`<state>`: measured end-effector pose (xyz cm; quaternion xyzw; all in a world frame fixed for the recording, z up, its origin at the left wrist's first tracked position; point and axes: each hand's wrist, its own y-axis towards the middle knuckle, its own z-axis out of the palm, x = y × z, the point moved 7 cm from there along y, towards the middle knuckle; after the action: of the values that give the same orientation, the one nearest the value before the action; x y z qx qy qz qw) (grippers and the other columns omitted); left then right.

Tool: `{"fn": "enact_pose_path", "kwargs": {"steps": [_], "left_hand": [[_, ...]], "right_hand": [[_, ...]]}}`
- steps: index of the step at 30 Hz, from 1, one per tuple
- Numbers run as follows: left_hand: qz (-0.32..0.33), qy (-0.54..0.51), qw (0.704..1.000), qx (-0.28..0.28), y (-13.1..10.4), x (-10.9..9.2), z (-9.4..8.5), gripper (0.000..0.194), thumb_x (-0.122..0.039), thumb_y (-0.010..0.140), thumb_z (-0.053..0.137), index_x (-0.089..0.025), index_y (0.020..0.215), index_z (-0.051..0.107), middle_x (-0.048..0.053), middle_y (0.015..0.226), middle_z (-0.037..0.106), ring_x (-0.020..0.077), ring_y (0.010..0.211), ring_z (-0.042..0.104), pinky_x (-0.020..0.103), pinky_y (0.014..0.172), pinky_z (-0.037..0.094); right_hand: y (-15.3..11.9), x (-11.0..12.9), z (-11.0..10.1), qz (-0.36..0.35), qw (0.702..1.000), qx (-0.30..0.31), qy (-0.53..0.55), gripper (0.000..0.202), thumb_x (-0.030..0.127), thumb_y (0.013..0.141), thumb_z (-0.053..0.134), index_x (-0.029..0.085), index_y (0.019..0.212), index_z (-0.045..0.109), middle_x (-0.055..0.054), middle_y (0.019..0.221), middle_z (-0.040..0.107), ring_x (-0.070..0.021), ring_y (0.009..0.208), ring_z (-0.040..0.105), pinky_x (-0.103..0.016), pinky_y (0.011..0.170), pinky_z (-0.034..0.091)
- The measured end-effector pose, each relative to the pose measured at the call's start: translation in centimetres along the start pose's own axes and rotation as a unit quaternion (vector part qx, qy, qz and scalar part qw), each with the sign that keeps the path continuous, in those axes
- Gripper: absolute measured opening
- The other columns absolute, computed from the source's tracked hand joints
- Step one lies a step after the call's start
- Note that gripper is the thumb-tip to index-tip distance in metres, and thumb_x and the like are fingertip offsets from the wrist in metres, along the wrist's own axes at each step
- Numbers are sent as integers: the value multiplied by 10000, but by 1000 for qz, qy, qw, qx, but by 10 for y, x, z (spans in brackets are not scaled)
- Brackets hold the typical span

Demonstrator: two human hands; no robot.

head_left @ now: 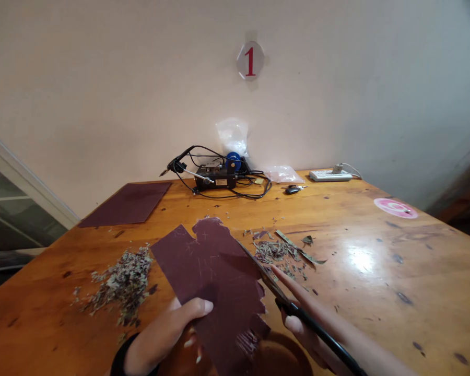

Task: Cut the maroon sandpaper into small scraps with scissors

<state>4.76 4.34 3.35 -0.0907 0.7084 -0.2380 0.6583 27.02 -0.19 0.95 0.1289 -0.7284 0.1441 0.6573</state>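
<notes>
**Sheet held and scissors at its edge, wooden table**

Counted on the table (376,271): two dark maroon sheets, one pair of scissors, two heaps of cut scraps, one black device with cables, one white power strip, one pink sticker, two clear plastic bags. All places below are given from the held sheet.

The held sheet (215,277) is at near centre, lifted above the table. Its right edge is ragged with cut notches. The left hand (160,337) grips its lower left corner, thumb closed over the face. The right hand (317,329) is closed around the black handles of the scissors (270,284), forefinger stretched along the blades. The blades lie against the sheet's right edge; whether they stand apart cannot be told.

The second sheet (127,203) lies flat, far left and behind. One scrap heap (121,282) lies just left; the other (278,253) just right, behind the scissors. The device (215,177) sits well behind, by the wall. The power strip (331,175) and sticker (395,208) are far right and behind.

Containers: one bag (232,137) behind the device, contents not discernible; one bag (284,173) lying flat right of the device, contents not discernible.
</notes>
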Motion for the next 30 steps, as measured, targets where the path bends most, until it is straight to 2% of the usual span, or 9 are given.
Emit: {"fn": "enact_pose_path", "kwargs": {"steps": [4, 7, 11, 14, 16, 21, 24, 27, 30], "left_hand": [[-13, 37, 999, 23, -1, 2, 2, 242, -439, 540, 641, -237, 464, 530, -72, 392, 452, 113, 417, 390, 251, 464, 378], [-17, 43, 998, 32, -1, 1, 3, 192, -417, 537, 620, -233, 524, 569, -65, 435, 499, 114, 426, 376, 246, 432, 320], [-5, 40, 998, 50, 1, 4, 3, 207, -413, 555, 657, -226, 529, 574, -35, 488, 557, 145, 501, 468, 265, 519, 420], [-1, 21, 999, 48, 2, 7, 3, 216, -411, 566, 706, -218, 570, 608, -2, 576, 649, 191, 591, 574, 300, 614, 496], [-8, 0, 999, 44, 1, 9, 3, 222, -406, 557, 720, -209, 634, 655, 13, 637, 700, 216, 649, 622, 314, 658, 516], [-23, -2, 999, 44, -1, 9, 7, 243, -438, 570, 704, -203, 620, 668, 21, 613, 704, 203, 597, 606, 303, 606, 489], [-26, 7, 998, 57, -3, 5, 10, 246, -453, 575, 703, -210, 574, 664, 11, 550, 666, 210, 580, 604, 317, 619, 507], [-19, -2, 999, 32, -5, -4, 10, 204, -386, 532, 701, -212, 637, 720, 5, 643, 730, 228, 673, 645, 314, 674, 530], [-11, -16, 1000, 7, -6, -9, 9, 199, -367, 503, 695, -219, 634, 724, -4, 665, 747, 223, 686, 652, 300, 665, 533]], "right_hand": [[-9, 9, -10, 44, 996, 22, -69, 994, 747, 953, 515, 266, 1683, 43, -184, 1371, 656, -399, 1246, 641, -502, 1026, 511], [-14, 16, -10, 51, 994, 32, -88, 1017, 739, 927, 552, 275, 1684, 55, -175, 1592, 468, -421, 1428, 469, -476, 1078, 464], [-10, 11, -3, 41, 996, 34, -75, 1016, 750, 950, 477, 264, 1671, -48, -136, 1159, 695, -373, 1014, 696, -456, 844, 563], [-5, -1, 0, 20, 998, 3, -62, 1017, 750, 966, 462, 219, 1669, -45, 0, 785, 517, -208, 642, 546, -362, 651, 508], [-1, -7, 1, 2, 999, -19, -49, 1004, 731, 969, 496, 223, 1674, -8, 31, 754, 441, -170, 609, 463, -334, 623, 462], [-2, -7, 3, 8, 1000, -13, -27, 915, 644, 995, 523, 272, 1678, 42, -35, 845, 616, -255, 715, 638, -396, 686, 538], [-10, 6, -1, 23, 999, 2, -29, 716, 557, 1027, 559, 298, 1634, 282, -97, 1100, 699, -284, 863, 710, -446, 775, 602], [-19, 18, -8, 22, 999, 3, -30, 417, 420, 1031, 641, 235, 1401, 580, -106, 1336, 651, -275, 1061, 697, -474, 885, 607], [-22, 24, -10, 21, 999, -1, -30, 319, 338, 1020, 678, 213, 1311, 638, -97, 1357, 644, -273, 1110, 684, -476, 920, 597]]}}
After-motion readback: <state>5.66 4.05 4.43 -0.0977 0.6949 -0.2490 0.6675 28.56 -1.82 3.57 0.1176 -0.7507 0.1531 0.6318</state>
